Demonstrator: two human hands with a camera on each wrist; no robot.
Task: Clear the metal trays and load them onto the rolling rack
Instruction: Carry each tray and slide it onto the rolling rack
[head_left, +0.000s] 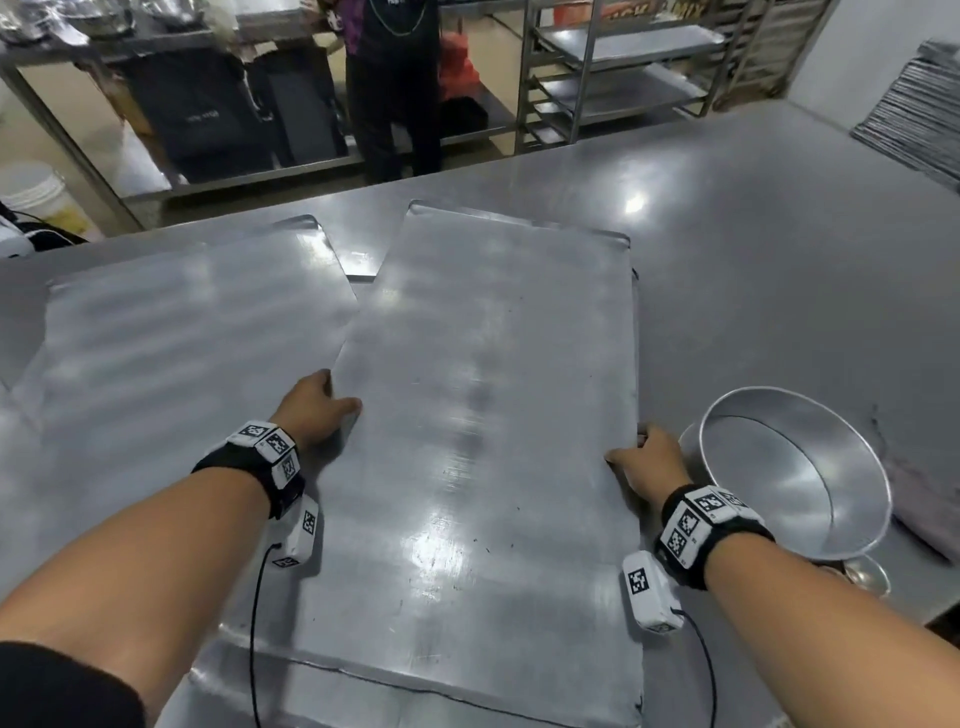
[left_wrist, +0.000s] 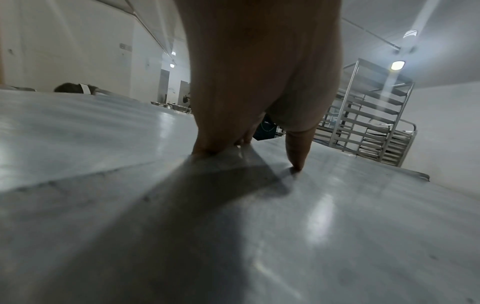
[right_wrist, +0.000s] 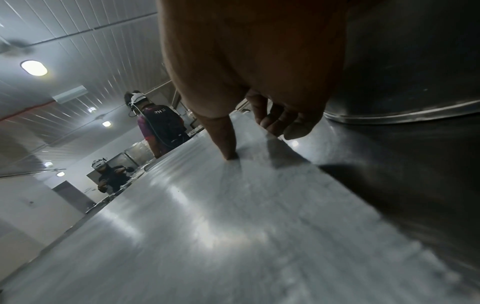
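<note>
Fingers (head_left: 643, 432) hidden under tray (head_left: 488, 415) edge

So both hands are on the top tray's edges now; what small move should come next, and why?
Probably lift the top tray straight up. The left hand and the right hand grip its two long edges, thumbs on top. It overlaps a second tray, and a bowl stands beside the right hand.

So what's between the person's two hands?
One big metal tray: the left hand grips its left edge, the right hand its right edge. The head view shows it.
</note>
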